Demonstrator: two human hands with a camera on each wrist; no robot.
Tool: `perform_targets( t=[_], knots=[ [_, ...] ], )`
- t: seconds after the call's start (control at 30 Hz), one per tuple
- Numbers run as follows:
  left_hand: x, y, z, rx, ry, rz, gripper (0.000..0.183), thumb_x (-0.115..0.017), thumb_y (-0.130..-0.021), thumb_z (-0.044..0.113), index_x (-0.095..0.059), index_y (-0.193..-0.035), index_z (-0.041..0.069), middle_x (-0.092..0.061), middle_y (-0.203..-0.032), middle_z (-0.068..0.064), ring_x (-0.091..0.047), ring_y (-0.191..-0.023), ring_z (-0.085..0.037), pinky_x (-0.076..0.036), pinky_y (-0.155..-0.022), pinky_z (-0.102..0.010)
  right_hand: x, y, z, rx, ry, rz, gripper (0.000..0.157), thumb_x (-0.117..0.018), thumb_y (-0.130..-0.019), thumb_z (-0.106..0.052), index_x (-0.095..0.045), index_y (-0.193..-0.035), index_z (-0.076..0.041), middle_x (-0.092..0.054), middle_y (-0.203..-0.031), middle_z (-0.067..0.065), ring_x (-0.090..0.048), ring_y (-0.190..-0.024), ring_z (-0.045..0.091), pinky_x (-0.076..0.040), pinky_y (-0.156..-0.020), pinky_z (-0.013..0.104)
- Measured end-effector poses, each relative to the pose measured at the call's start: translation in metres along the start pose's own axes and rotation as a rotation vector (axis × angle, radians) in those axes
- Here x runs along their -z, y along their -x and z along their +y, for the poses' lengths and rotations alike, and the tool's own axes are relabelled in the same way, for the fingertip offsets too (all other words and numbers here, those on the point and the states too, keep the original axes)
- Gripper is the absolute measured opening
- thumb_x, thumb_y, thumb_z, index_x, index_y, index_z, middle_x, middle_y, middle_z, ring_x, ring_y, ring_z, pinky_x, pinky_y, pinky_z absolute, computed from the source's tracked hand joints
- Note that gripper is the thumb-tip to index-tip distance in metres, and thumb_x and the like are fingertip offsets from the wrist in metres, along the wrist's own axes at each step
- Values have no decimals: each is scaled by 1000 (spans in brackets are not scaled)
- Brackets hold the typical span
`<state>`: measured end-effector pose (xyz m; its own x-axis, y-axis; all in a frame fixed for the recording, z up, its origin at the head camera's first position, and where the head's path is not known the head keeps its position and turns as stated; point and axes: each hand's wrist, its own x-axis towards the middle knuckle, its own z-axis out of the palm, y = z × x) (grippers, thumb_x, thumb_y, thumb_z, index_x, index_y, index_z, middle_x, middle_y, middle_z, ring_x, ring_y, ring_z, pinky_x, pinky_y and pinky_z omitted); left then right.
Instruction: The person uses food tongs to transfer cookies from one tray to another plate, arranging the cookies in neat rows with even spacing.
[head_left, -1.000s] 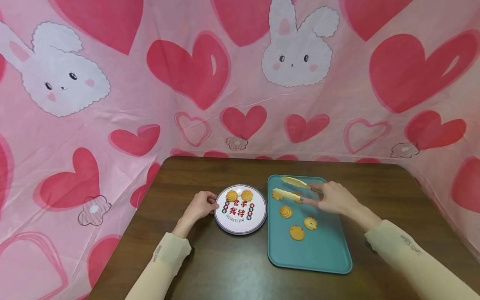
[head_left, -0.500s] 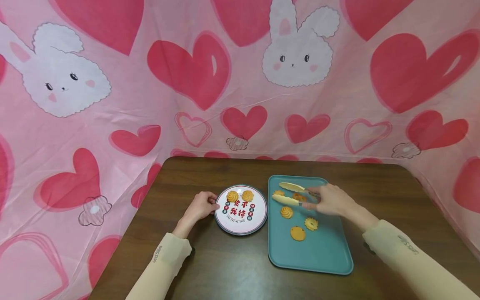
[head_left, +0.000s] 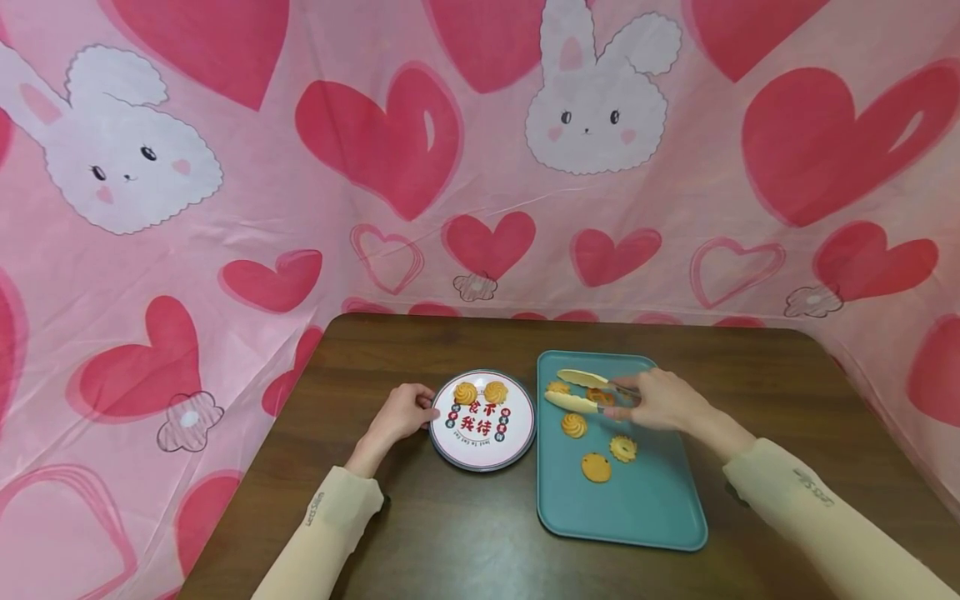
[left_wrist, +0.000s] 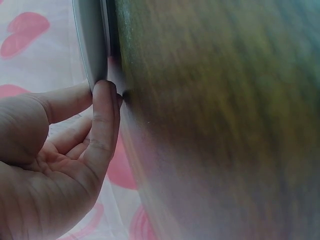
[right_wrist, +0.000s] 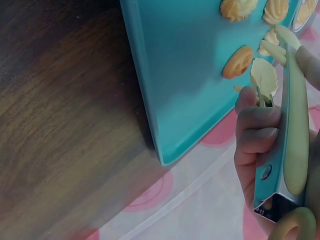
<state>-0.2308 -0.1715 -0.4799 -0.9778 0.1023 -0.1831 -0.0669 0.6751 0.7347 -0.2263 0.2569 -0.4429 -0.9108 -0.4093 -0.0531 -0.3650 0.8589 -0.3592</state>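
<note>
My left hand (head_left: 399,412) pinches the left rim of a round white plate (head_left: 480,446) printed with red characters. In the left wrist view the thumb lies on the rim's upper face, fingers beneath it. Two swirled cookies (head_left: 496,392) sit at the plate's far side. My right hand (head_left: 666,400) grips cream-tipped tongs (right_wrist: 296,130), their two tips spread apart over the far end of a teal tray (head_left: 622,512). Between and beside the tips show a small cookie (head_left: 557,387) and a browner pretzel-shaped cookie (right_wrist: 238,62), partly covered by the tongs.
Nearer on the tray lie a swirled cookie (head_left: 573,425), a ring cookie (head_left: 623,448) and a flat round cookie (head_left: 596,467). Plate and tray stand side by side on a dark wooden table (head_left: 450,533). A pink cloth (head_left: 375,158) with hearts and rabbits hangs behind.
The tongs have shifted slightly down and toward me, their tips now lower around the far cookies. My left hand stays on the plate, which has not visibly moved.
</note>
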Motion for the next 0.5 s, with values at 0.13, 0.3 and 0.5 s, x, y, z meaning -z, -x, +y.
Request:
perform_targets(
  t=[0.13,0.3,0.5],
  knots=[
    [-1,0,-1,6,2,-2,30,-75,-88,7,-67,-115,-3,-63,-91,-10,-61,-74,-20,-58,-69,-31,-2,1,1,6,-1,5,66,-75,-86,-47,-64,-130,1,-55,-59,-5,-33,-48,8,-27,-48,30],
    [-2,0,-1,0,3,-4,30,-75,-88,7,-67,-116,-3,-63,-91,-10,-61,-74,-19,-59,-69,-32,-4,2,2,11,3,19,64,-75,-86,-47,-66,-129,-1,-39,-49,-8,-24,-46,7,-23,-47,28],
    [-1,0,-1,-2,4,-2,31,-75,-88,7,-67,-117,-3,-64,-91,-10,-61,-74,-20,-59,-70,-32,-3,2,2,20,-13,25,63,-75,-86,-46,-66,-128,0,-35,-48,-8,-22,-44,8,-22,-45,27]
  ],
)
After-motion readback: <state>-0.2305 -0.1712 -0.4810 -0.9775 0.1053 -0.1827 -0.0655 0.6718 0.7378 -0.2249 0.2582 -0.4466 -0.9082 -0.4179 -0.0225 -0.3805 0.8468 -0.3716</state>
